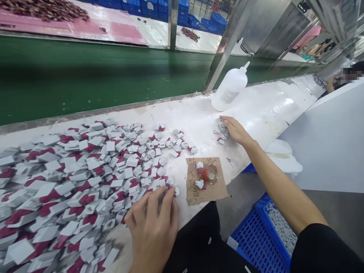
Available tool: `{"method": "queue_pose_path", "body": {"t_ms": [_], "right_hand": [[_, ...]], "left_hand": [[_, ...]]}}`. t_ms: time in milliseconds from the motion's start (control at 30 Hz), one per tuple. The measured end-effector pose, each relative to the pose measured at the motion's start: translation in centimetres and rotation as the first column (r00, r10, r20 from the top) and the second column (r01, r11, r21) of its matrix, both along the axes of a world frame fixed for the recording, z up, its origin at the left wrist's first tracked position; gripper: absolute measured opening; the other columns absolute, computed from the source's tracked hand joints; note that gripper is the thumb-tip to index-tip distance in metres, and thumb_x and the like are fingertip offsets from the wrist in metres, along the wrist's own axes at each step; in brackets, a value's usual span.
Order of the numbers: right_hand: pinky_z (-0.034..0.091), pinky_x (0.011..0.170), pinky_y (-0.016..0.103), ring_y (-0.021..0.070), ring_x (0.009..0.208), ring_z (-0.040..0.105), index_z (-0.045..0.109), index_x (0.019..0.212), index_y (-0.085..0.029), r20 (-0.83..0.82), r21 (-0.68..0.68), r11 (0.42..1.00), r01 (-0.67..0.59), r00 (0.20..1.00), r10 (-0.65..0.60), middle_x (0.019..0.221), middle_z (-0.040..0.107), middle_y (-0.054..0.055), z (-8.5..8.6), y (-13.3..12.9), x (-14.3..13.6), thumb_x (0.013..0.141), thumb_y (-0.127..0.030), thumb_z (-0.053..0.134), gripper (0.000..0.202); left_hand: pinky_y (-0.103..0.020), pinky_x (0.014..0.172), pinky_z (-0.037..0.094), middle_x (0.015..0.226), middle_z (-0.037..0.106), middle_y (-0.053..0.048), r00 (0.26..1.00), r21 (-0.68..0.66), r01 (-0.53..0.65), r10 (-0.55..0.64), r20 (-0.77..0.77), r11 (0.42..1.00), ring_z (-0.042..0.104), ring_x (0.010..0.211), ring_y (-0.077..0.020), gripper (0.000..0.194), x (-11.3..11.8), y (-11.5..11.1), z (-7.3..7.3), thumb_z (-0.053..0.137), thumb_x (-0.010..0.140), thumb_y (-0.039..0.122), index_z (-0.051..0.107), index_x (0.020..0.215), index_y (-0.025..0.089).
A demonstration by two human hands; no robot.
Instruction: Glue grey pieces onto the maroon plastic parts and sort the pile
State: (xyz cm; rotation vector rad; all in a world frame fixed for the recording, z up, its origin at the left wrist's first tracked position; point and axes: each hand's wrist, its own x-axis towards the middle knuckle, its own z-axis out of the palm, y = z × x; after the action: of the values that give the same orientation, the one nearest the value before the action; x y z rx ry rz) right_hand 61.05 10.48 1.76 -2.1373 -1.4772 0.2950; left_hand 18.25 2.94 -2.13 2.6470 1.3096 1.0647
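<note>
Grey-maroon pieces (85, 185) at the left fingers (153, 201)

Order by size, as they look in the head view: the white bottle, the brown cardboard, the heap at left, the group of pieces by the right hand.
1. Heap at left
2. Brown cardboard
3. White bottle (farther away, so true size unsure)
4. Pieces by the right hand
</note>
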Motion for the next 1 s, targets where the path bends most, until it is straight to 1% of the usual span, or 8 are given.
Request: {"method": "queue_pose_path", "body": {"t_ms": [133,233,367,467,567,733,867,1000], "right_hand": [[0.039,0.137,0.054,0.0296,0.154,0.058,0.076,0.138,-0.028,-0.032,0.042,0.996,-0.085,0.996,0.086,0.157,0.070,0.009,-0.1,-1.8,-1.4,0.110,-0.054,0.042,0.051],[0.031,0.138,0.064,0.0353,0.160,0.051,0.071,0.146,-0.031,0.030,0.004,0.981,-0.193,0.981,0.193,0.165,0.063,0.012,-0.4,-2.9,-2.9,0.108,-0.064,0.050,0.055],[0.020,0.138,0.074,0.0454,0.171,0.030,0.056,0.162,-0.031,0.174,-0.021,0.977,-0.214,0.961,0.215,0.180,0.043,0.016,-1.1,-4.3,-4.3,0.088,-0.077,0.078,0.090],[0.023,0.136,0.073,0.0451,0.169,0.032,0.067,0.146,-0.031,0.229,0.055,0.978,-0.200,0.956,0.183,0.179,0.042,0.014,-1.0,-5.4,-4.6,0.095,-0.063,0.074,0.060],[0.027,0.132,0.072,0.0438,0.162,0.041,0.077,0.127,-0.031,0.261,0.063,0.983,-0.170,0.954,0.148,0.169,0.053,0.013,-0.5,-6.4,-4.6,0.102,-0.041,0.061,0.032],[0.036,0.126,0.069,0.0420,0.152,0.053,0.079,0.127,-0.032,0.267,0.047,0.988,-0.144,0.955,0.127,0.156,0.066,0.013,-0.1,-6.7,-4.4,0.099,-0.038,0.066,0.031],[0.043,0.123,0.065,0.0394,0.142,0.062,0.076,0.115,-0.030,0.204,0.131,0.983,-0.131,0.974,0.103,0.140,0.076,0.012,0.5,-6.5,-4.7,0.096,-0.045,0.072,0.024],[0.052,0.112,0.059,0.0363,0.124,0.071,0.072,0.113,-0.029,0.130,0.200,0.977,-0.078,0.990,0.053,0.121,0.081,0.011,1.2,-6.8,-5.5,0.093,-0.038,0.070,0.022]], "left_hand": [[-0.047,0.097,0.041,0.113,0.083,-0.009,1.000,-0.005,-0.005,0.004,-0.015,1.000,0.064,0.116,-0.0351,0.036,0.0,-0.1,0.0,0.086,0.090,0.010,0.074,0.122,0.020],[-0.046,0.097,0.041,0.113,0.082,-0.010,1.000,0.001,-0.006,0.006,-0.016,1.000,0.064,0.117,-0.0349,0.035,0.0,-0.1,0.1,0.086,0.090,0.010,0.074,0.122,0.020],[-0.045,0.098,0.041,0.114,0.082,-0.009,1.000,-0.005,-0.008,0.008,-0.014,1.000,0.064,0.117,-0.0346,0.034,0.1,-0.1,0.1,0.084,0.092,0.010,0.074,0.122,0.020],[-0.046,0.098,0.041,0.113,0.082,-0.009,1.000,0.000,-0.007,0.007,-0.016,1.000,0.064,0.118,-0.0350,0.033,0.0,0.0,0.0,0.084,0.092,0.011,0.074,0.122,0.020],[-0.046,0.097,0.041,0.112,0.082,-0.009,1.000,0.009,-0.006,0.006,-0.020,1.000,0.064,0.116,-0.0344,0.031,0.0,0.1,-0.1,0.083,0.093,0.011,0.074,0.121,0.020],[-0.047,0.097,0.042,0.113,0.082,-0.010,0.999,0.032,-0.007,0.008,-0.037,0.999,0.064,0.116,-0.0341,0.035,0.1,0.2,-0.2,0.082,0.092,0.010,0.073,0.123,0.021],[-0.048,0.097,0.040,0.113,0.082,-0.011,0.999,0.051,0.000,0.002,-0.038,0.999,0.064,0.116,-0.0346,0.037,0.2,0.3,-0.1,0.083,0.090,0.009,0.073,0.124,0.020],[-0.047,0.097,0.039,0.113,0.081,-0.011,0.999,0.052,0.002,0.000,-0.035,0.999,0.064,0.115,-0.0352,0.037,0.2,0.3,0.2,0.084,0.090,0.009,0.072,0.124,0.019]]}}
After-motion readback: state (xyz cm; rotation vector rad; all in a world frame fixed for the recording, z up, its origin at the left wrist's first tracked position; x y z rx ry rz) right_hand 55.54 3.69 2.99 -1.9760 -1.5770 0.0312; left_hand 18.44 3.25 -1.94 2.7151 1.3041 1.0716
